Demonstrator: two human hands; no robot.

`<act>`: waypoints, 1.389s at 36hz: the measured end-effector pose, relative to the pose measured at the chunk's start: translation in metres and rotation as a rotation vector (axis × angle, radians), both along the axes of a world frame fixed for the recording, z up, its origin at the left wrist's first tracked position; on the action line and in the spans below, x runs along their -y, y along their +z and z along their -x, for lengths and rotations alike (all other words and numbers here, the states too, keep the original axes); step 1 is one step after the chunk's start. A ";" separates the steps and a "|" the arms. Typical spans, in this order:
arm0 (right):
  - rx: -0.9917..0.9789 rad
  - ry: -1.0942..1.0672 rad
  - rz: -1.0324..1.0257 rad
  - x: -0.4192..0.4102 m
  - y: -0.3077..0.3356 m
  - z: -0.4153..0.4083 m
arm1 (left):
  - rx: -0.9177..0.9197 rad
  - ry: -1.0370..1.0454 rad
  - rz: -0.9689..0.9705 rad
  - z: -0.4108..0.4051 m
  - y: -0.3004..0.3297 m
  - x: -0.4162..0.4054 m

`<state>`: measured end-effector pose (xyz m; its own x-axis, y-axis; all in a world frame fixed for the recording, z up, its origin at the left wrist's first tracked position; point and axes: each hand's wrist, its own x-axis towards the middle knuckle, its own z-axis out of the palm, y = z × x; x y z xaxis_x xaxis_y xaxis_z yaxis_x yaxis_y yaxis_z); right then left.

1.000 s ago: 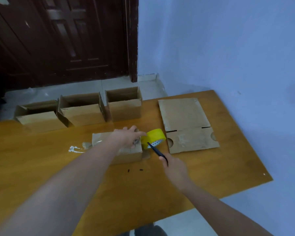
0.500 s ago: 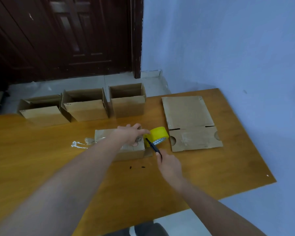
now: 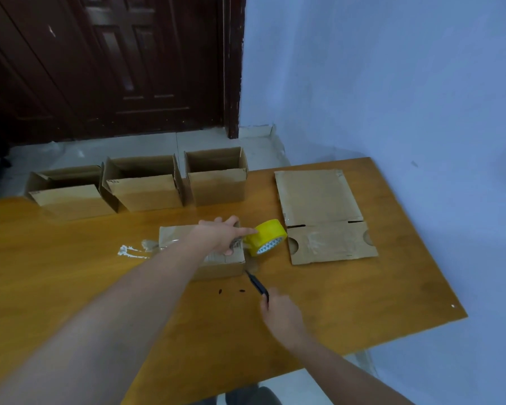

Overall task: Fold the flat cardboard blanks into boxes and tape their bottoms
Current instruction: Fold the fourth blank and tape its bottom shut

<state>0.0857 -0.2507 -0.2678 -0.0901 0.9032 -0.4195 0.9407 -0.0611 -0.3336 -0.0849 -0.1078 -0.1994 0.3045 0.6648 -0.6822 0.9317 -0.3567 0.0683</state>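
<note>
Cardboard box point(image 3: 216, 263) (taped bottom up) under left hand point(image 3: 221, 235).

Head-worn camera looks forward and down over the table point(image 3: 70, 287).

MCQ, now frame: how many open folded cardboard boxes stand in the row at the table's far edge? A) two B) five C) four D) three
D: three open brown cardboard boxes stand side by side along the far edge of the orange wooden table, apart from the upturned box under the left hand.
</note>
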 end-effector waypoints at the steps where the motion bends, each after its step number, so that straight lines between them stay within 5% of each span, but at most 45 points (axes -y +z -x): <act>1: -0.025 0.007 0.041 0.004 -0.005 0.001 | -0.001 0.000 0.001 0.000 0.000 0.000; 6: -0.136 0.113 0.208 0.021 -0.020 0.017 | 0.004 0.002 -0.002 0.001 -0.001 0.001; 11: -0.171 0.361 0.147 0.025 -0.029 0.045 | 0.020 0.000 -0.005 0.001 0.000 0.002; 21: 0.092 0.671 0.048 0.018 -0.042 0.082 | 0.120 0.053 -0.055 0.004 -0.003 0.005; 35: -0.368 0.039 -0.736 -0.063 0.019 0.002 | 0.201 0.117 -0.155 0.008 -0.014 0.013; 39: -0.356 -0.044 -0.483 -0.128 0.035 -0.016 | 0.198 0.126 -0.179 0.008 -0.014 0.015; 45: -0.029 0.378 -0.042 -0.177 0.038 0.002 | 0.195 0.133 -0.189 0.008 -0.014 0.017; 50: 0.023 0.486 0.160 -0.185 0.033 0.012 | 0.198 0.136 -0.201 0.009 -0.017 0.017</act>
<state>0.0733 -0.0659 -0.2352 -0.4731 0.6833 -0.5562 0.8800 0.3366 -0.3351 -0.0941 -0.1248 -0.2166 0.3176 0.8238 -0.4696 0.9474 -0.2546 0.1940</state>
